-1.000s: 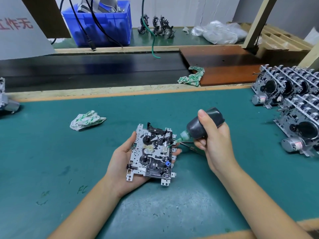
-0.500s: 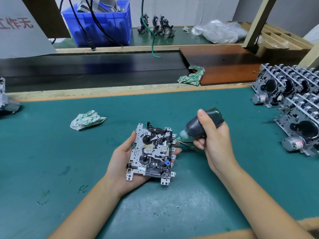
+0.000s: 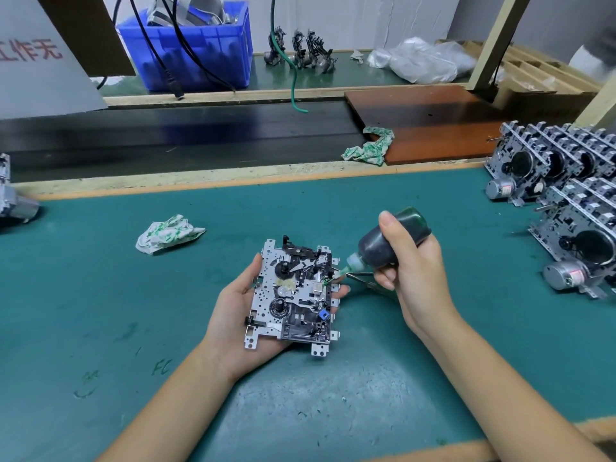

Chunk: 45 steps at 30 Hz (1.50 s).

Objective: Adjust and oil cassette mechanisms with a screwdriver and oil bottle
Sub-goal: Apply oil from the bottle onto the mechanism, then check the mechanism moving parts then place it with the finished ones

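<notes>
Dark green plastic, the oil bottle [image 3: 393, 240] lies tipped nozzle-down in my right hand [image 3: 413, 278], whose fingers [image 3: 386, 278] wrap beneath the body while the thumb presses along its top, a grip that, I judge, lets me squeeze out a measured drop. The pale nozzle reaches leftward from these fingers to the right edge of the cassette mechanism [image 3: 293, 295], where a small green smear marks the point of contact or near-contact; I cannot tell whether the tip touches the metal. A thin metal shaft, probably the screwdriver [image 3: 361, 275], runs just below the nozzle and out of the same fist, so both tools appear held together, sparing a change of tool between adjusting and oiling.

The mechanism rests face-up on my left hand [image 3: 240, 315], palm open beneath it, thumb along its left edge and fingertips [image 3: 343, 290] curling up at its right edge just under the nozzle. Held so, it is lifted off the table [image 3: 100, 295] and tilted toward my view, steadying the oiling point.

Outward from the fingers: a crumpled cloth [image 3: 166, 233] lies up and to the left of the left hand; rows of further mechanisms [image 3: 566, 201] stand well to the right of the right hand; a second rag [image 3: 368, 146] lies beyond, at the table's far edge.
</notes>
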### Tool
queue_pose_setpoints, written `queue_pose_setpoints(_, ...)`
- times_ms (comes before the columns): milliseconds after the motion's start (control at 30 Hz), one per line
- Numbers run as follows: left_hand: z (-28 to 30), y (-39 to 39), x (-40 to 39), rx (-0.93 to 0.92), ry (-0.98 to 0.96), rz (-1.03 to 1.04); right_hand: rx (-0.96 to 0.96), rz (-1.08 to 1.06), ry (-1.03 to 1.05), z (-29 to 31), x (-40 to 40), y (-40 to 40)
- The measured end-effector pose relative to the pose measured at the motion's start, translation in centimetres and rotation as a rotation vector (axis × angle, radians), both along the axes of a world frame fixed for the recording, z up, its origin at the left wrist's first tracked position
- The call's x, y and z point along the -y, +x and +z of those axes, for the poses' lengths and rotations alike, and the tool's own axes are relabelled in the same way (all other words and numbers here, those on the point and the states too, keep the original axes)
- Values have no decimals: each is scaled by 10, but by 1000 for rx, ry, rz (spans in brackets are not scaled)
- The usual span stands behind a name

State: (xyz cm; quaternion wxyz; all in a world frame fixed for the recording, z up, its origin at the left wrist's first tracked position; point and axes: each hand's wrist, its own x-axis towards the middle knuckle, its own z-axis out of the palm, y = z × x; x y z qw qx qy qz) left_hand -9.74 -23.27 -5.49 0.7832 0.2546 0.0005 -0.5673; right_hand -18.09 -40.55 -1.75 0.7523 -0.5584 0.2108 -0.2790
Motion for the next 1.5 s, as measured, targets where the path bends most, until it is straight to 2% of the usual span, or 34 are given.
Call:
queue_pose_setpoints(433,-2,0,0,24,4,-7,147,-54,229,-1,7,3)
queue_pose_setpoints(500,-2,1,0,23,7,-8,154,-51,216,-3,11,2)
queue_pose_setpoints(667,0,0,1,19,10,-3,-50,-160,-124,-12,17,3)
queue_pose_setpoints(833,3,-4,-1,96,-9,-41,-119,-141,-457,-19,24,6)
queue_pose_setpoints(1167,8,-6,-5,115,-190,-144,-294,-158,-658,-34,25,6)
queue_pose_setpoints(1300,5,-5,-5,127,-200,-160,-218,-184,-567,-29,22,6)
queue_pose_setpoints(1433,4,-3,-5,163,-172,-170,-7,-425,-833,-22,21,-2)
queue_pose_setpoints(1500,4,-2,-5,195,-148,-189,86,-382,-904,-18,20,-8)
